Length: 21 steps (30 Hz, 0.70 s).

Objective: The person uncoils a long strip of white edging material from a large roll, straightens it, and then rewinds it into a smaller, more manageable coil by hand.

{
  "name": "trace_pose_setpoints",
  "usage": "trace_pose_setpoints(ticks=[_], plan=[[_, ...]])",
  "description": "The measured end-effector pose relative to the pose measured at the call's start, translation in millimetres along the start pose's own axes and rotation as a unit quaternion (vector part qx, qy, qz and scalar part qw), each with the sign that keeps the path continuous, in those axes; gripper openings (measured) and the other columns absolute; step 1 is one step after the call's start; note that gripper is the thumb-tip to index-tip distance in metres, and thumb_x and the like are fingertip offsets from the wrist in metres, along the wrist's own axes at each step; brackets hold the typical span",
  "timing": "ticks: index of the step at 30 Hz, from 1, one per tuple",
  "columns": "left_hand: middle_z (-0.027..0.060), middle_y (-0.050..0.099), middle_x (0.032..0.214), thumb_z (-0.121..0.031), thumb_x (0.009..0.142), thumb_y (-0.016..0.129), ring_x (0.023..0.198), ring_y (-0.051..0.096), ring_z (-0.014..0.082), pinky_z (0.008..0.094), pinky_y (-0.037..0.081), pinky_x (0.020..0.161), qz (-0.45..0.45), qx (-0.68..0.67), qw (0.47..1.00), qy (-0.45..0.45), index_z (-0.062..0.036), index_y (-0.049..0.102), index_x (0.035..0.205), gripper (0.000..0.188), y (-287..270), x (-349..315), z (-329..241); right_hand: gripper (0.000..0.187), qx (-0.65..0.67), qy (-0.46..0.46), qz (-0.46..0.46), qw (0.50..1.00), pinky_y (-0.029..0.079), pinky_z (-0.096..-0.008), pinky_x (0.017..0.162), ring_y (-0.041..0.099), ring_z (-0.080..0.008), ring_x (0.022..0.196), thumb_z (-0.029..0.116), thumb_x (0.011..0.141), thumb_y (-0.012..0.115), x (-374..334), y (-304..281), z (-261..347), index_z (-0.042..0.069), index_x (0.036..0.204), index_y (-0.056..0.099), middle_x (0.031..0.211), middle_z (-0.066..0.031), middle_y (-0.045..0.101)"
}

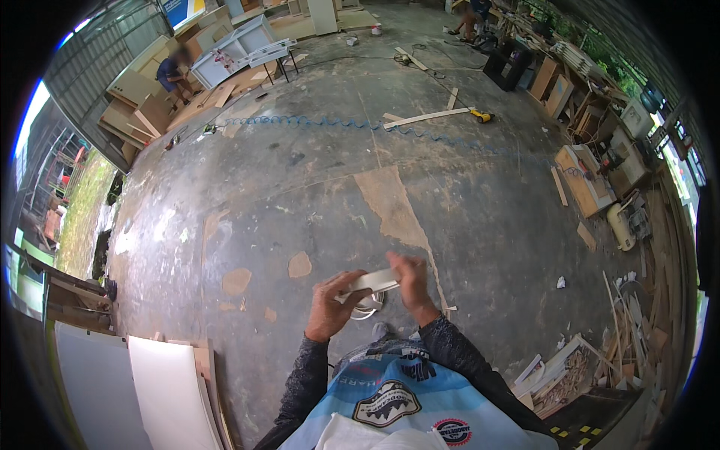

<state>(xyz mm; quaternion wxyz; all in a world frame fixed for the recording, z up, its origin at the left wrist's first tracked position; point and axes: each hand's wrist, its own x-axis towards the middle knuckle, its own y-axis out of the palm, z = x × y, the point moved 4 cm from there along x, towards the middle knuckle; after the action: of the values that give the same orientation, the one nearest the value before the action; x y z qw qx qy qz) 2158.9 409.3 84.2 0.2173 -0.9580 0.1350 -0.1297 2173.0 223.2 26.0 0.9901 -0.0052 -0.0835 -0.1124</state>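
In front of my waist I hold a roll of white flat strip point(376, 280), tilted, with its pale outer side showing. My left hand point(328, 304) grips its left end, thumb and fingers closed round the edge. At the right end, my right hand point(412, 285) is closed on the same roll, its fingers slightly blurred and curled over the strip. Just below, between the hands, hangs a loose white loop point(367, 307); whether it is part of the roll, I cannot tell. Under it, the tip of a shoe point(381, 330) shows on the concrete floor point(300, 202).
A coiled blue air hose point(322, 122) crosses the floor ahead, near wooden battens point(427, 118) and a yellow power tool point(481, 115). White panels point(169, 390) lean at the lower left. Scrap wood point(570, 375) lies at the lower right. Another person point(172, 75) bends by cabinets at the far left.
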Motion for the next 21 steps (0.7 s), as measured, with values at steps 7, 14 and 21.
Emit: trace_pose_setpoints(ticks=[7, 14, 21], plan=[[0.014, 0.071, 0.093, -0.008, 0.081, 0.076, 0.081, 0.067, 0.0194, 0.034, 0.051, 0.073, -0.005, 0.004, 1.0, 0.015, -0.0009, 0.069, 0.112, 0.033, -6.7, 6.8, 3.1, 0.035, -0.012, -0.047, -0.037, 0.998, 0.04, -0.0369, 0.056, 0.048, -0.0179, 0.054, 0.024, 0.099, 0.044, 3.2, -6.9, -4.2, 0.002, 0.073, 0.055, 0.057, -0.0088, 0.037], [0.0138, 0.07, 0.094, -0.007, 0.081, 0.076, 0.072, 0.065, 0.0205, 0.0317, 0.05, 0.065, 0.01, -0.054, 0.998, -0.008, -0.0012, 0.068, 0.112, 0.033, -1.8, 3.5, 6.4, 0.053, 0.269, 0.149, -0.071, 0.949, 0.033, -0.0363, 0.044, 0.041, -0.0184, 0.041, 0.036, 0.1, 0.049, 0.5, -2.6, -17.9, 0.002, 0.059, 0.048, 0.047, 0.0016, 0.035], [0.0082, 0.07, 0.089, -0.007, 0.083, 0.075, 0.078, 0.063, 0.0125, 0.029, 0.051, 0.069, 0.008, -0.029, 1.0, 0.006, 0.0027, 0.067, 0.114, 0.033, 4.0, 2.9, 12.2, 0.045, -0.134, -0.202, -0.075, 0.967, 0.037, -0.0395, 0.048, 0.047, -0.0269, 0.045, 0.029, 0.099, 0.049, 0.4, -3.0, 18.9, 0.003, 0.062, 0.047, 0.052, -0.0145, 0.045]])
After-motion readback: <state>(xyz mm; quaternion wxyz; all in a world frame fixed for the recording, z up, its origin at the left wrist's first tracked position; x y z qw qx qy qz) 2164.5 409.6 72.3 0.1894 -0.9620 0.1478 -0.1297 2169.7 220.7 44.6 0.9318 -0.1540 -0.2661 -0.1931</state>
